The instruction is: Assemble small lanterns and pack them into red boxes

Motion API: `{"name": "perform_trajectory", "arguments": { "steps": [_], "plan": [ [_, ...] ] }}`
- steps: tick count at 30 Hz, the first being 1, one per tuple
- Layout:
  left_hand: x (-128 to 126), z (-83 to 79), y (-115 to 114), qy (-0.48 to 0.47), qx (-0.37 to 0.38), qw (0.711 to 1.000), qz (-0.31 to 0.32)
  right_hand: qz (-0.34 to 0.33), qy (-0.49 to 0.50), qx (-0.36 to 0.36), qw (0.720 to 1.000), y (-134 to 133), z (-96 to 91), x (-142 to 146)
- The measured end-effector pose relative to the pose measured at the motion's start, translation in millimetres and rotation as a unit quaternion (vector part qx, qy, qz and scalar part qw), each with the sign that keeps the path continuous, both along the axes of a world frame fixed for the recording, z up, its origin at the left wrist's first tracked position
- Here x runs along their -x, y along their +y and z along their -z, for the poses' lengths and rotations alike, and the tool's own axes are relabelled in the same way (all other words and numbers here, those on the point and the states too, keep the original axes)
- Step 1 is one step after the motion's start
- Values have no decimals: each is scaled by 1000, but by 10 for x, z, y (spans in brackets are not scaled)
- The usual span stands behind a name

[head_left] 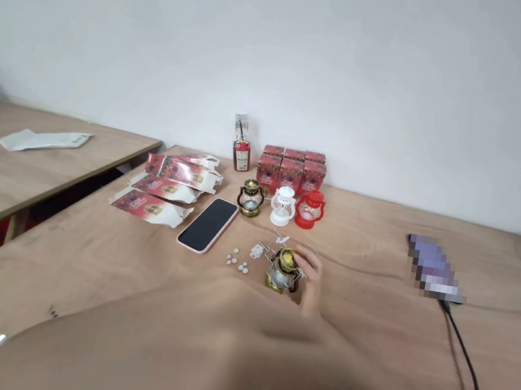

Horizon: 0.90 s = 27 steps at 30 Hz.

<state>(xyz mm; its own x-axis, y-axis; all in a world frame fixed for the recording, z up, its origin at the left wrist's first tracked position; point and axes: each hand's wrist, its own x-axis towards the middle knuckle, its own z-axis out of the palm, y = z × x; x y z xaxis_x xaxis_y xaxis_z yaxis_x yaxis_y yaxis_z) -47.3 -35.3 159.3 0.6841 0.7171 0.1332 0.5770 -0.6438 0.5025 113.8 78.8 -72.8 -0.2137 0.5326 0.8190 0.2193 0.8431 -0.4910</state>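
My right hand [310, 282] is closed around the right side of a small bronze-and-gold lantern [284, 269], its fingers near the cap. Thin wire pieces [277, 241] show around this lantern. A large blurred skin-toned shape, seemingly my left hand and arm [216, 341], fills the near foreground; its fingers cannot be made out. Small white plastic pieces [257, 250] and several button cells [243, 268] lie left of the held lantern. Behind it stand another bronze lantern [250, 200], a white lantern [283, 207] and a red lantern [309, 210].
Several small red boxes [290, 174] stand against the wall beside a bottle [242, 152]. Opened, flattened red cartons [161, 188] lie at left, next to a pink-edged phone [208, 226]. At right, another phone [435, 271] has a black cable [466, 366]. A gap separates the left table [43, 179].
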Motion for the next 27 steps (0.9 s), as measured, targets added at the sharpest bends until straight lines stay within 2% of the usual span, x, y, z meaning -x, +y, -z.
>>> {"name": "perform_trajectory", "arguments": {
  "steps": [2,3,5,7,10,13,17,22,25,27],
  "plan": [
    [172,99,64,-1,13,999,-46,29,1,-36,999,-54,-14,-5],
    [295,205,117,23,-2,993,-119,46,-2,-62,997,-81,-3,-8],
    [620,490,262,93,-71,955,-272,74,-8,-130,989,-143,38,-7],
    [1013,802,430,208,-123,905,-351,65,-26,-212,975,-213,60,8],
    [1573,1175,617,314,-115,857,-392,-20,-79,-321,943,-310,-16,45],
    [1922,1377,674,352,-101,847,-385,-90,-100,-348,928,-360,-169,78],
    [2020,1464,622,348,-148,846,-376,-84,-88,-320,939,-359,-272,106],
    [1805,1453,488,312,-218,811,-445,-102,-115,-291,944,-337,-236,140],
    [1707,1435,467,295,-224,825,-427,-112,-150,-259,947,-324,-212,167],
    [1737,1436,494,291,-193,840,-416,-115,-161,-245,949,-315,-208,179]
  ]
}}
